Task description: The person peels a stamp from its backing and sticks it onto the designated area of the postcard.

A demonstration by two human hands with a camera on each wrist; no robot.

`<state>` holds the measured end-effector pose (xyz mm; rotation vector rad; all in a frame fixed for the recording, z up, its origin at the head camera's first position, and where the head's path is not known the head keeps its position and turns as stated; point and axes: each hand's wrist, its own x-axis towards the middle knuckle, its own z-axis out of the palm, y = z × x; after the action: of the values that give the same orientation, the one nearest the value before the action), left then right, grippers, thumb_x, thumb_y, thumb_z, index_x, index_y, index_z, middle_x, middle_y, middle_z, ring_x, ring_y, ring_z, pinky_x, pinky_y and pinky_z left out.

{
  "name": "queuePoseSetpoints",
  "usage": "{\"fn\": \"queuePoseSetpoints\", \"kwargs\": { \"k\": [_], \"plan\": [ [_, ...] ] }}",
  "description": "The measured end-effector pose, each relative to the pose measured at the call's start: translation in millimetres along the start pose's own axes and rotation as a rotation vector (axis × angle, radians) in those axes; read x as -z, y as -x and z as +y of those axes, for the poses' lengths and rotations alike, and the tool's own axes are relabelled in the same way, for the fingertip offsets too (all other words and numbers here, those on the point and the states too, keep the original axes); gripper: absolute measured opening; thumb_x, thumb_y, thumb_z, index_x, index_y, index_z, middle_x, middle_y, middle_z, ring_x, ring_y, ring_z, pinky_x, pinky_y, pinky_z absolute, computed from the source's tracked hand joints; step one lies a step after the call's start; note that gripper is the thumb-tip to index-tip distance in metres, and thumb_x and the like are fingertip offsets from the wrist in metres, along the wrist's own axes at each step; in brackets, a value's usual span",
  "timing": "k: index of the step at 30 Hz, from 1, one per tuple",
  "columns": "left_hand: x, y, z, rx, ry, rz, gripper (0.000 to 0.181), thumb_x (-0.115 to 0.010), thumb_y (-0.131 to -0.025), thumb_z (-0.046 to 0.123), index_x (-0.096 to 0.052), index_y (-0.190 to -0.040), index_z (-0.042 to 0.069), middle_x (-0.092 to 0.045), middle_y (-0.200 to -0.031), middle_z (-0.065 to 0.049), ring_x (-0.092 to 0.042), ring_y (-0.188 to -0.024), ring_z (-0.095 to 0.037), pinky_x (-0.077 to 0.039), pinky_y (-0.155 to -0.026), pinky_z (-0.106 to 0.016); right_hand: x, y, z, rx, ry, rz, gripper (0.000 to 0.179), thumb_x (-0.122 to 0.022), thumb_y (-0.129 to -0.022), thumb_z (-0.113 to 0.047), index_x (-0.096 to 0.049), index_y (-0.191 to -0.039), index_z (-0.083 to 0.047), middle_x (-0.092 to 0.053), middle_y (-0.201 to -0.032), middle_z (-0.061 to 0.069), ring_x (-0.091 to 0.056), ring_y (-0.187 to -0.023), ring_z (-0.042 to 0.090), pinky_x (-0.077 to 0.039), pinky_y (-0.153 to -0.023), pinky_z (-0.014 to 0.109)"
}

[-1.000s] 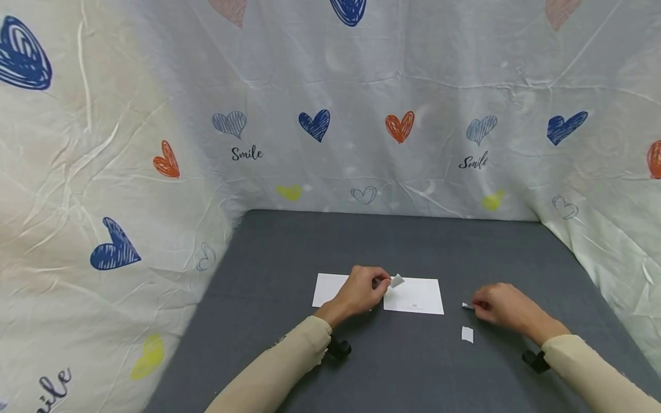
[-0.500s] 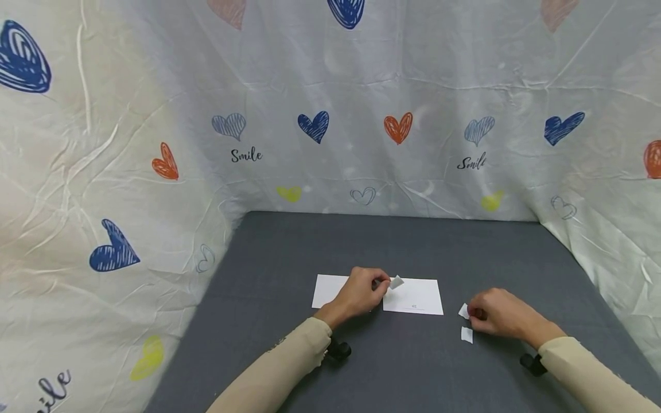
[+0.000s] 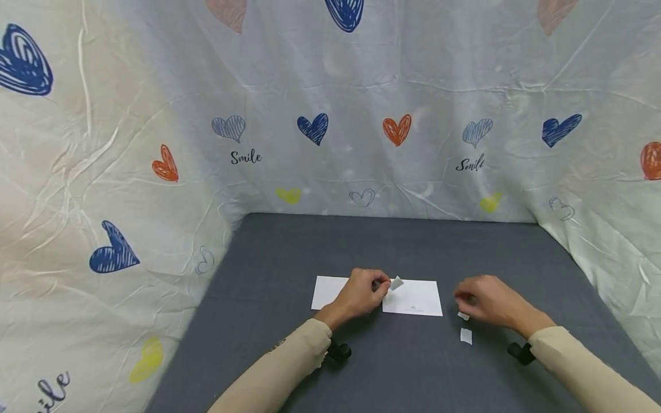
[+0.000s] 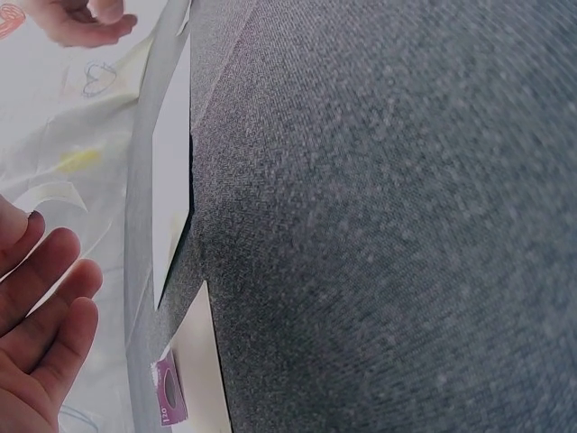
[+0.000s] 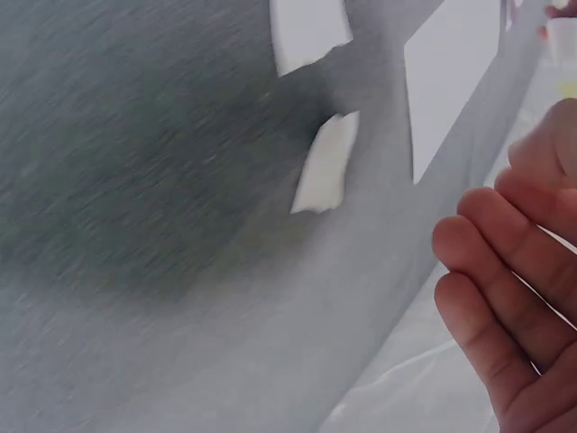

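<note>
My left hand [image 3: 361,288] pinches a small whitish, tape-like piece [image 3: 396,283] between thumb and index finger, over the left edge of a white card [image 3: 413,304] with tiny print. In the left wrist view this piece [image 4: 63,194] looks thin, curved and see-through. Left of that card, partly behind the hand, lies a second white card [image 3: 326,289]; a purple label [image 4: 169,388] is on it. My right hand [image 3: 488,298], fingers loosely bent and holding nothing, hovers over a small white scrap [image 5: 326,167]. Closer to me lies another white scrap [image 3: 466,336].
A dark grey cloth [image 3: 403,367] covers the tabletop. White fabric [image 3: 351,86] printed with hearts and "Smile" hangs behind and at both sides. Each wrist carries a black camera mount [image 3: 339,351].
My right hand has let go of its white scrap above the other scrap on the cloth, then lifted and shifted left. The left hand keeps its place with its piece.
</note>
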<state>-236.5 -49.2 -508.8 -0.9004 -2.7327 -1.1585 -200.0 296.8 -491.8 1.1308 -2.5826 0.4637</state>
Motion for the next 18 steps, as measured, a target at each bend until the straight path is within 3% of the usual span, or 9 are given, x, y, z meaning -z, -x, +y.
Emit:
{"fn": "queuePoseSetpoints", "kwargs": {
  "k": [12, 18],
  "plan": [
    [0.1, -0.9, 0.6, -0.006, -0.003, 0.002, 0.014, -0.070, -0.104, 0.014, -0.083, -0.108, 0.008, -0.081, -0.097, -0.003, -0.062, -0.079, -0.005, -0.052, -0.072, -0.020, -7.2, -39.3, -23.6, -0.023, -0.036, -0.018, 0.011, -0.080, -0.091, -0.005, -0.082, -0.097, -0.014, -0.075, -0.089, -0.013, -0.065, -0.077, 0.000, -0.058, -0.071, 0.028],
    [1.1, 0.1, 2.4, -0.009, 0.002, 0.000, 0.014, -0.070, -0.103, 0.012, -0.083, -0.107, 0.008, -0.082, -0.097, -0.003, -0.064, -0.079, -0.006, -0.053, -0.072, -0.020, -12.7, -57.0, -33.9, -0.023, -0.083, -0.047, 0.009, -0.079, -0.095, -0.005, -0.082, -0.099, -0.013, -0.076, -0.091, -0.010, -0.070, -0.078, 0.009, -0.059, -0.072, 0.029]
  ]
}}
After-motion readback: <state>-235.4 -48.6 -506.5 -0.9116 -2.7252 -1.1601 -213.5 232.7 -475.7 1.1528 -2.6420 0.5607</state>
